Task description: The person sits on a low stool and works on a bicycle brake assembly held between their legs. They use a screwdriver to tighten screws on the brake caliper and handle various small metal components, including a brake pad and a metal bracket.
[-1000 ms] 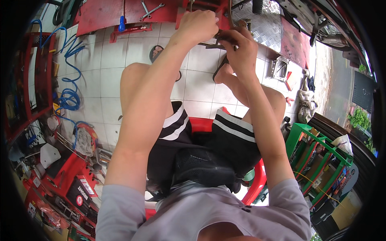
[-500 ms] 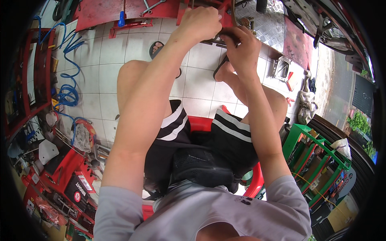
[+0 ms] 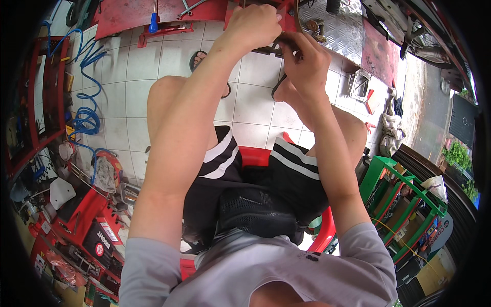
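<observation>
My left hand [image 3: 254,26] is closed in a fist at the top of the view, over the front edge of the red bench, and its fingertips are turned away from me. Close beside it on the right, my right hand [image 3: 310,57] has its fingers curled toward the thumb. A small dark part shows at those fingertips, too hidden to name. Just past the right hand lies a brass-coloured metal fitting [image 3: 318,31] on a ridged metal plate [image 3: 341,23]. A blue-handled screwdriver [image 3: 153,22] and a wrench [image 3: 192,8] rest on the red bench [image 3: 123,18] at the left.
A coiled blue air hose [image 3: 87,123] lies on the white tiled floor [image 3: 174,56] beside a red rack [image 3: 47,102]. Red tool cases [image 3: 84,217] stand at the lower left. A green metal rack [image 3: 381,179] is on my right. I sit on a red chair [image 3: 323,233].
Both hands stay close together at the bench edge. My right hand's fingers have shifted slightly up and left, and my left fist sits a little higher in the view.
</observation>
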Demonstrator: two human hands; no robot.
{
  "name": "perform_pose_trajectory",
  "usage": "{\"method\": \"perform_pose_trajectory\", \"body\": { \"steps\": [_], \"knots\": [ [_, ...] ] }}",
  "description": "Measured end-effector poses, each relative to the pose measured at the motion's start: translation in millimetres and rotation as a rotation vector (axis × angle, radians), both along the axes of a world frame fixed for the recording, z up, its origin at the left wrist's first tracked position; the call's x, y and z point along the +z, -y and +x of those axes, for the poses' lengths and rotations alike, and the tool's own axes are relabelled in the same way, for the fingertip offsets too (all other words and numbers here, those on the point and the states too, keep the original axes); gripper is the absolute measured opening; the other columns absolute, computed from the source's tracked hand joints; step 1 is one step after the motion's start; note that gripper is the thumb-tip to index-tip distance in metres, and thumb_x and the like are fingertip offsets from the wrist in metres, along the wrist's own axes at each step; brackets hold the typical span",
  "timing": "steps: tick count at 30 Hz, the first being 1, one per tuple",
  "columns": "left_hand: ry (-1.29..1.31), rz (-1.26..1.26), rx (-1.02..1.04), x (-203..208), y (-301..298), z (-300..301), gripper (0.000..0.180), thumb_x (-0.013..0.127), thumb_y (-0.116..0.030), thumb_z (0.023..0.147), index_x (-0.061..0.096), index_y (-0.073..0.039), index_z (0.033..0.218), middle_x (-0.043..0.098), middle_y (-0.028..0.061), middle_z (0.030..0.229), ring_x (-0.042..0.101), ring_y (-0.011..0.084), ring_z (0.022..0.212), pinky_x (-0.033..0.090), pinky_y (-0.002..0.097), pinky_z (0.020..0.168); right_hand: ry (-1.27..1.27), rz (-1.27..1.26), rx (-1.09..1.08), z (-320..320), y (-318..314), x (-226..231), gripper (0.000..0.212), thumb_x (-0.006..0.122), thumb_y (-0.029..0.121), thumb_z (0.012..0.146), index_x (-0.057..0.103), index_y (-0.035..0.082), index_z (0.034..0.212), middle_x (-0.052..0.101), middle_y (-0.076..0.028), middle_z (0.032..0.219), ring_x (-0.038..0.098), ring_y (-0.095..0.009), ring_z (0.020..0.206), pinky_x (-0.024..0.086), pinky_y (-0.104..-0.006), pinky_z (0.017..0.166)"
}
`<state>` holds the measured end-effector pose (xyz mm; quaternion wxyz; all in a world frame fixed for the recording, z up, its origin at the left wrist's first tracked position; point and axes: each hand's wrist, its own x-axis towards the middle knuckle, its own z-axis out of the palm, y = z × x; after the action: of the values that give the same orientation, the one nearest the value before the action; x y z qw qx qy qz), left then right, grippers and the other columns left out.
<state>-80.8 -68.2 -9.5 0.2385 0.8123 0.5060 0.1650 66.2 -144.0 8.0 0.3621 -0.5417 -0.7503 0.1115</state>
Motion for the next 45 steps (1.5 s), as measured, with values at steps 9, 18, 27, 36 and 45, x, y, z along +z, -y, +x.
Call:
{"method": "perform_pose_trajectory", "body": {
  "steps": [9,18,27,36,45],
  "knots": [
    [0.059,0.048,0.065,5,-1,1,0.025,0.051,-0.019,0.088,0.068,-0.001,0.086,0.068,0.0208,0.089,0.066,0.0387,0.087,0.051,0.0505,0.079,-0.028,0.200,0.012,-3,0,-10,0.022,0.068,-0.002,0.077,0.070,0.009,0.096,0.064,-0.005,0.079,0.063,-0.018,0.059,0.051,-0.0301,0.052],
    [0.141,-0.090,0.166,17,3,1,0.026,0.053,-0.019,0.087,0.067,0.003,0.085,0.067,0.0266,0.086,0.066,0.0405,0.089,0.051,0.0505,0.081,0.017,0.158,-0.019,-2,2,-9,0.022,0.070,-0.001,0.077,0.068,0.009,0.096,0.064,-0.006,0.083,0.064,-0.025,0.065,0.052,-0.0327,0.055],
    [0.131,-0.043,0.090,16,3,-1,0.026,0.052,-0.018,0.088,0.067,0.003,0.085,0.068,0.0259,0.086,0.067,0.0401,0.088,0.051,0.0499,0.080,0.017,0.200,-0.010,1,-2,-5,0.018,0.069,0.000,0.079,0.068,0.008,0.094,0.064,-0.006,0.084,0.064,-0.024,0.066,0.051,-0.0336,0.054],
    [0.139,-0.094,0.159,20,5,2,0.027,0.052,-0.018,0.088,0.067,0.004,0.086,0.067,0.0274,0.086,0.067,0.0401,0.089,0.050,0.0497,0.080,-0.017,0.117,-0.060,-1,-2,-1,0.014,0.075,0.003,0.074,0.070,0.006,0.086,0.066,-0.006,0.072,0.065,-0.017,0.058,0.049,-0.0267,0.053],
    [0.125,-0.023,0.096,11,1,1,0.027,0.053,-0.017,0.088,0.067,0.005,0.085,0.067,0.0281,0.086,0.067,0.0406,0.088,0.051,0.0494,0.080,-0.031,0.109,0.003,0,-9,-4,0.018,0.073,0.001,0.074,0.070,0.006,0.092,0.063,-0.006,0.074,0.062,-0.018,0.057,0.048,-0.0285,0.051]
  ]
}}
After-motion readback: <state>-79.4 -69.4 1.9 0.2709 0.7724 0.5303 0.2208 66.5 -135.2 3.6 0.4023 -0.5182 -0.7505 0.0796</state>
